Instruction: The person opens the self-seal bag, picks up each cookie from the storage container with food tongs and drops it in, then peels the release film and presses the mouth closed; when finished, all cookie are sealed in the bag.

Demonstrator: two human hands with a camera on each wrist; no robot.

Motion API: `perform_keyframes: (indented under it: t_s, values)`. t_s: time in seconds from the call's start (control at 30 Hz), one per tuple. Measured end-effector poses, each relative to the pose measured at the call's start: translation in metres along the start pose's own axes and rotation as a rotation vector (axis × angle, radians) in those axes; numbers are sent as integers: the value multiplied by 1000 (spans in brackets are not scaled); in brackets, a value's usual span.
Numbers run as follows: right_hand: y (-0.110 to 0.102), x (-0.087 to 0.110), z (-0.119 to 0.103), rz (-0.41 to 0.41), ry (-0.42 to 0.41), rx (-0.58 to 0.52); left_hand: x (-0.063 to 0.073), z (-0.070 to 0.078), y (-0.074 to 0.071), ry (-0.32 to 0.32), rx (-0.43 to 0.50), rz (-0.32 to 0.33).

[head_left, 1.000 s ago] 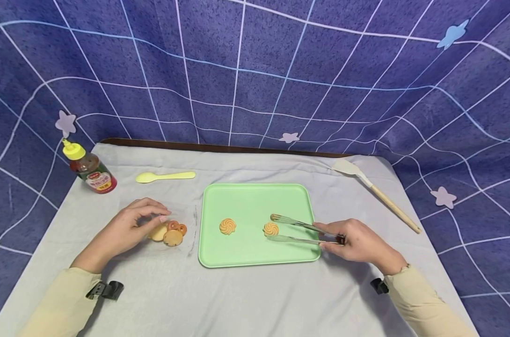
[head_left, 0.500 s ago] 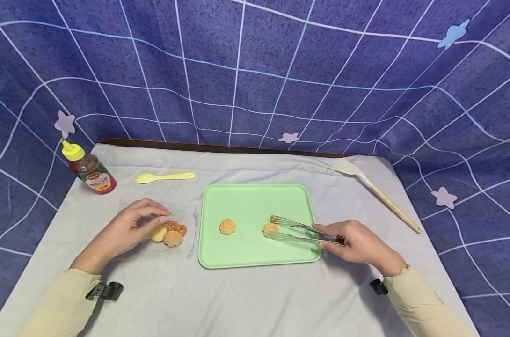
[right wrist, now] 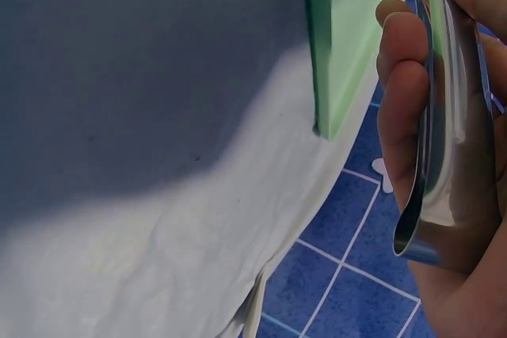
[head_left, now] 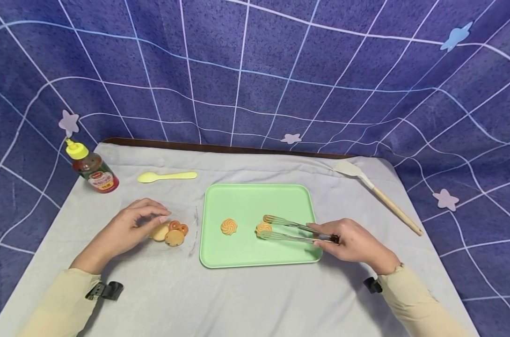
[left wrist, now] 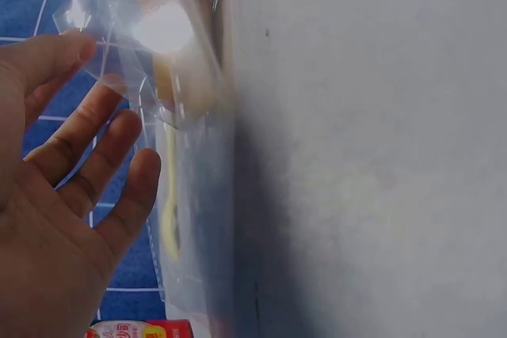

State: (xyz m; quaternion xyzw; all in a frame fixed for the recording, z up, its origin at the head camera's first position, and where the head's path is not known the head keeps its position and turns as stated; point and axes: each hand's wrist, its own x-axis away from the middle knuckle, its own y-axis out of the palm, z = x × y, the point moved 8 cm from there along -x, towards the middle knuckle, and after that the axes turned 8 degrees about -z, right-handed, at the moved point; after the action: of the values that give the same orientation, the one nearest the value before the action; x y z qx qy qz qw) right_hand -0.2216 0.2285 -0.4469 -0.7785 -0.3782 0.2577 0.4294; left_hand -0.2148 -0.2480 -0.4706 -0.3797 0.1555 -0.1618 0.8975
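Observation:
My right hand [head_left: 356, 243] grips metal tongs [head_left: 297, 224], their two arms reaching left over a light green tray [head_left: 255, 199]. Between the tong ends is a swirl cookie [head_left: 263, 229]; whether it touches the tray I cannot tell. A second swirl cookie [head_left: 229, 226] lies on the tray's left half. My left hand [head_left: 130, 227] pinches the edge of a clear plastic bag [left wrist: 190, 61] between thumb and forefinger, its other fingers loosely spread in the left wrist view. Round cookies [head_left: 174, 238] and small ring-shaped ones [head_left: 175, 225] show inside the bag.
A bottle of red sauce [head_left: 97, 173] with a yellow cap stands at the back left. Near it lies a pale yellow spoon [head_left: 166, 176]. A spatula [head_left: 377, 194] with a wooden handle lies at the right. Patterned blue cloth [head_left: 255, 70] hangs behind the table.
My right hand and the tongs have moved slightly left, and the swirl cookie between the tong ends has shifted left with them. The left hand stays in place on the bag.

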Motion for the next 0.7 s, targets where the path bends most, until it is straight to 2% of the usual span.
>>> perform_keyframes:
  t_s: [0.17,0.33,0.7]
  values:
    - [4,-13,-4,-9,-18,-8,1,0,-1,4,-5,6]
    - [11,-35,-11,-48,-23,-22,2,1,-1,9,-13,12]
    - [31,-106,-53,-55,-131,14,1,3,-3,3,-27,13]
